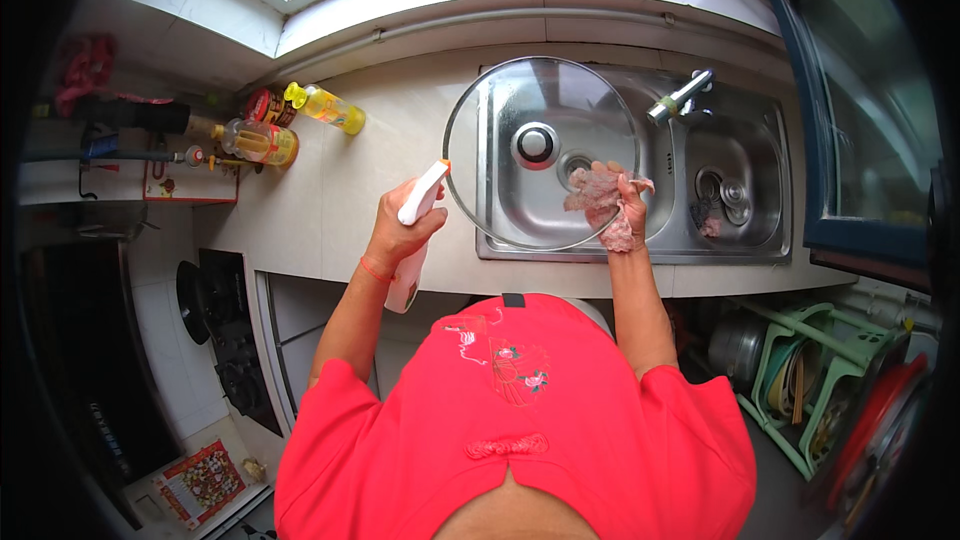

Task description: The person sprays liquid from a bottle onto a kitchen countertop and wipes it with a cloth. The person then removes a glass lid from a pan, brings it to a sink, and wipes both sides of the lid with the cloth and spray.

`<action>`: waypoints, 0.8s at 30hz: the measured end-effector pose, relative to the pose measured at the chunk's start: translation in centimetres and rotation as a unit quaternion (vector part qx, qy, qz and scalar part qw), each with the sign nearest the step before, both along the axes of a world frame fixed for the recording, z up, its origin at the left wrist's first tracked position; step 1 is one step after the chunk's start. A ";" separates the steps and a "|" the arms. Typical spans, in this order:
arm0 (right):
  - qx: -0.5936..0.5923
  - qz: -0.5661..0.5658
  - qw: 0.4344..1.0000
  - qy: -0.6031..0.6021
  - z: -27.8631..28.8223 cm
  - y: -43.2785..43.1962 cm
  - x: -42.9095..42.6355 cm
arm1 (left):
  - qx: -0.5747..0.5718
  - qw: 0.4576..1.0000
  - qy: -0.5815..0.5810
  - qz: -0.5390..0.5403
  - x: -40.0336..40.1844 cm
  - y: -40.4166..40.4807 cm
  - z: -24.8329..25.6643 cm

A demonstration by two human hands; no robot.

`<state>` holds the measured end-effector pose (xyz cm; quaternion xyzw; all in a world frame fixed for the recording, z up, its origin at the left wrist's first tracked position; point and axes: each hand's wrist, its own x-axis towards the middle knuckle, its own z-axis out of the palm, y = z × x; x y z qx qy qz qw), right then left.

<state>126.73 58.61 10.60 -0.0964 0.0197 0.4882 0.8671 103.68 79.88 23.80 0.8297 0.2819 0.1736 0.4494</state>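
My left hand (401,232) grips a white spray bottle (409,274) by its neck. Its orange-tipped nozzle points at the left rim of a round glass pan lid (535,144) with a dark and silver knob. The lid is held over the large basin of a stainless steel sink (525,206), which shows through the glass. At the lid's lower right edge, my right hand (634,214) grips the rim together with a crumpled pink cloth (596,195). The fingers and part of the cloth lie behind the glass.
A faucet (679,97) stands between the basins. The small basin (757,221) holds a strainer and scraps. Bottles (330,111) stand on the left counter (390,120). An open window sash (814,150) juts in at right, above a green rack (847,337).
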 end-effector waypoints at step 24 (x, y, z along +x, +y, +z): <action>-0.026 -0.043 0.998 0.033 -2.0 3.7 2.8 | 0.180 0.978 0.079 -0.070 3.7 -9.2 -3.6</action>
